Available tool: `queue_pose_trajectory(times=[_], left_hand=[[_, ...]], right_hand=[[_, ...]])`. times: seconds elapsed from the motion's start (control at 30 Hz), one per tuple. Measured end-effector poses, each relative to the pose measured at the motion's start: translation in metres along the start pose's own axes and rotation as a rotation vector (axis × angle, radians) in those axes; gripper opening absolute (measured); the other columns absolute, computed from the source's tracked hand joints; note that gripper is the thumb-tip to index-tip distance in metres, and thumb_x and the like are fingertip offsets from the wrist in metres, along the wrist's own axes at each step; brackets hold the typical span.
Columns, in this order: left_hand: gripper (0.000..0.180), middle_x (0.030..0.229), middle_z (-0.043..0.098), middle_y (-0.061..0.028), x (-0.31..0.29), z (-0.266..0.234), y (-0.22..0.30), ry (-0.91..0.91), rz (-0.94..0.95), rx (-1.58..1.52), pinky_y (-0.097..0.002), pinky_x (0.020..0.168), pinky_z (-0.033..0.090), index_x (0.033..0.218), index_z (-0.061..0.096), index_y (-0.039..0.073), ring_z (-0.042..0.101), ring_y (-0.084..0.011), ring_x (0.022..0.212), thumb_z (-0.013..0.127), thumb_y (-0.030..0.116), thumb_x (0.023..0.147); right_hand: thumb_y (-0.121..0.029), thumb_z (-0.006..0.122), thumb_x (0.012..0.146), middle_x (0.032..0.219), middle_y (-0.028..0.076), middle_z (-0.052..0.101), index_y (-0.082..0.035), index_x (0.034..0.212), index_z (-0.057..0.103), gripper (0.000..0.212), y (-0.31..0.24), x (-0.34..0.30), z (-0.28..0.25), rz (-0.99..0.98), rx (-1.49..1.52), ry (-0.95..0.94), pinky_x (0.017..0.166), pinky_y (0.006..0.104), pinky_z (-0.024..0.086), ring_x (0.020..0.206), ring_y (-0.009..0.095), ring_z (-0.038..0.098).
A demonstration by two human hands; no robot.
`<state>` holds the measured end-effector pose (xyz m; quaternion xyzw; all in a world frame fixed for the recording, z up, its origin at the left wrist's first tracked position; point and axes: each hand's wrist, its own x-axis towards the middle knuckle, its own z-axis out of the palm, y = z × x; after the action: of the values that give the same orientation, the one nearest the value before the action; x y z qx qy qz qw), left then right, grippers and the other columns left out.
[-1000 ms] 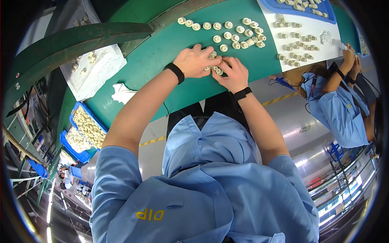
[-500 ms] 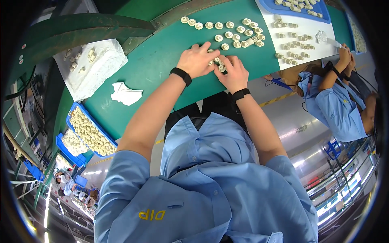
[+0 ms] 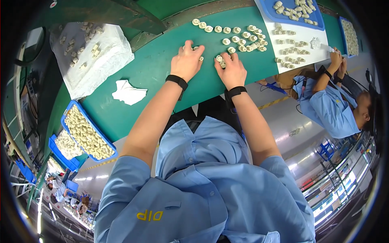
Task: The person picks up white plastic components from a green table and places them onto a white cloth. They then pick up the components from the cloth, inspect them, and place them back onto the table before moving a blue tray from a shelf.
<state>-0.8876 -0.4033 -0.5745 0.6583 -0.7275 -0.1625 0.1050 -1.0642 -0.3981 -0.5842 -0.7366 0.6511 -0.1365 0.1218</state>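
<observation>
My left hand [image 3: 185, 65] is curled over a few small cream cylindrical parts [image 3: 201, 58] on the green tabletop; its fingers partly hide them. A short gap to the right, my right hand [image 3: 231, 73] has its thumb and fingers closed around a small cluster of the same cylindrical parts [image 3: 219, 58]. Beyond both hands, several more of these parts stand upright in a curved row [image 3: 218, 29] and a loose group [image 3: 246, 35], their round ends facing up.
A crumpled white cloth [image 3: 129, 92] and a white sheet with loose parts [image 3: 91, 60] lie left. Blue bins full of parts [image 3: 87, 131] sit at the table's left end. To the right are a white paper with rows of parts [image 3: 291, 52], a blue tray [image 3: 279, 18] and a co-worker [image 3: 328, 105].
My hands were close together over one cluster; now they are apart, the left having moved left with a few parts. The right hand stays by its cluster. The whole view has shifted slightly.
</observation>
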Motion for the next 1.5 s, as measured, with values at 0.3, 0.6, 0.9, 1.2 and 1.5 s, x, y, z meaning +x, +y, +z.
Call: queue_pose_trajectory(times=[0.3,0.6,0.9,1.2,1.5], left_hand=[[0.029,0.099,0.053,-0.0119,-0.005,-0.010,-0.056,0.138,-0.030,-0.540,-0.0361,0.051,0.053,0.103,0.056,0.017,0.062,-0.0270,0.082,0.066,0.008,0.077],[0.026,0.095,0.054,-0.0081,-0.101,-0.102,-0.132,0.240,-0.533,-2.156,-0.0225,0.032,0.034,0.107,0.052,0.017,0.057,-0.0170,0.074,0.053,0.001,0.087],[0.027,0.091,0.055,-0.0077,-0.115,-0.139,-0.250,0.561,-0.585,-2.001,-0.0238,0.037,0.039,0.106,0.053,0.015,0.059,-0.0185,0.072,0.056,0.000,0.085],[0.022,0.084,0.056,-0.0067,-0.135,-0.135,-0.317,0.437,-0.948,-1.528,-0.0282,0.040,0.042,0.102,0.057,0.009,0.061,-0.0173,0.067,0.064,0.006,0.081],[0.019,0.099,0.051,-0.0135,-0.215,-0.091,-0.265,0.291,-0.513,-0.149,-0.0449,0.067,0.053,0.094,0.059,0.012,0.059,-0.0362,0.086,0.065,0.016,0.076]], right_hand=[[-0.029,0.069,0.086,0.075,0.001,0.062,-0.011,0.092,0.062,0.020,-0.024,0.001,0.002,0.477,1.150,-0.281,0.047,0.0294,0.045,0.059,0.014,0.060],[-0.026,0.069,0.087,0.069,-0.002,0.058,-0.010,0.095,0.060,0.020,-0.077,-0.017,-0.018,0.709,1.394,-0.723,0.031,0.0228,0.029,0.037,0.007,0.043],[-0.028,0.069,0.087,0.069,-0.002,0.058,-0.010,0.094,0.060,0.021,-0.141,-0.033,-0.015,0.640,1.290,-0.799,0.032,0.0215,0.030,0.039,0.006,0.044],[-0.029,0.070,0.086,0.071,-0.003,0.058,-0.010,0.090,0.061,0.022,-0.145,-0.053,-0.015,0.663,1.108,-0.759,0.042,0.0211,0.036,0.051,0.004,0.049],[-0.028,0.071,0.085,0.076,-0.004,0.059,-0.006,0.089,0.064,0.023,-0.137,-0.073,0.005,0.600,1.035,-0.770,0.061,0.0221,0.043,0.066,0.005,0.052]])
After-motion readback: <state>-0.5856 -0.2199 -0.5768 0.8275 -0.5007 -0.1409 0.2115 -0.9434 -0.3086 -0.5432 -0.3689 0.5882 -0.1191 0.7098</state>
